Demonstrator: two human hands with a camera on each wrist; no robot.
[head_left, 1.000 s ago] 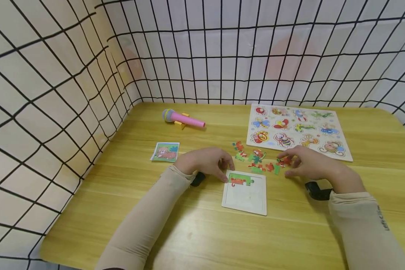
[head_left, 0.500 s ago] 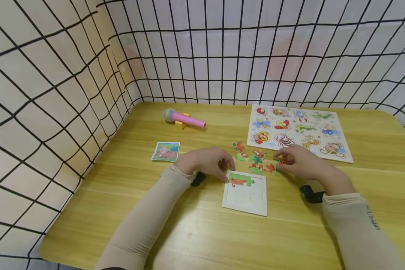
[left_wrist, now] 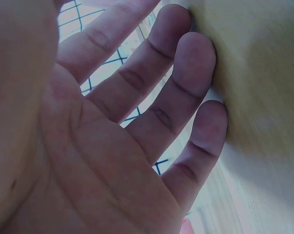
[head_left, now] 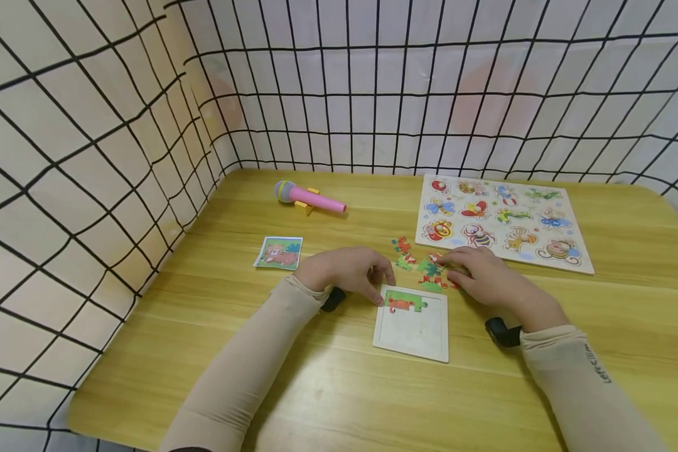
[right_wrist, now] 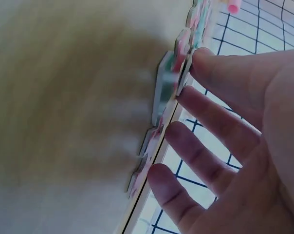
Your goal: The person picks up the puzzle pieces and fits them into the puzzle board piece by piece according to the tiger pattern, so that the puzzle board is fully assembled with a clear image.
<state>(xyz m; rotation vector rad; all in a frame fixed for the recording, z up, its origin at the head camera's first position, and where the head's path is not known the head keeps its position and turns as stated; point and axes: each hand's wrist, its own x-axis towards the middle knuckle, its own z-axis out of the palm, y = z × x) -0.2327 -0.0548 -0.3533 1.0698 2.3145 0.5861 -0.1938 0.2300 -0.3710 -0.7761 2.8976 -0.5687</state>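
Observation:
My left hand (head_left: 351, 270) steadies the top-left corner of the white puzzle board (head_left: 409, 336), thumb at the left edge and index finger at the top. Its other fingertips (left_wrist: 193, 61) rest on the table. Several joined green-and-orange pieces (head_left: 403, 302) lie along the board's top edge. My right hand (head_left: 488, 276) is among the loose puzzle pieces (head_left: 405, 261) beyond the board. In the right wrist view its thumb and index fingertip meet the two ends of a thin puzzle piece (right_wrist: 184, 73), seen edge-on. Some pieces are hidden under this hand.
A picture card (head_left: 279, 253) lies left of my left hand. Farther back is a pink toy microphone (head_left: 319, 203) on a yellow stand. A large insect peg board (head_left: 503, 220) lies behind the right hand. Black netting (head_left: 361, 94) fences the table's back and left.
My right hand has moved left across the loose pieces toward the middle of the group, covering those on the right. The left hand and the board have stayed put.

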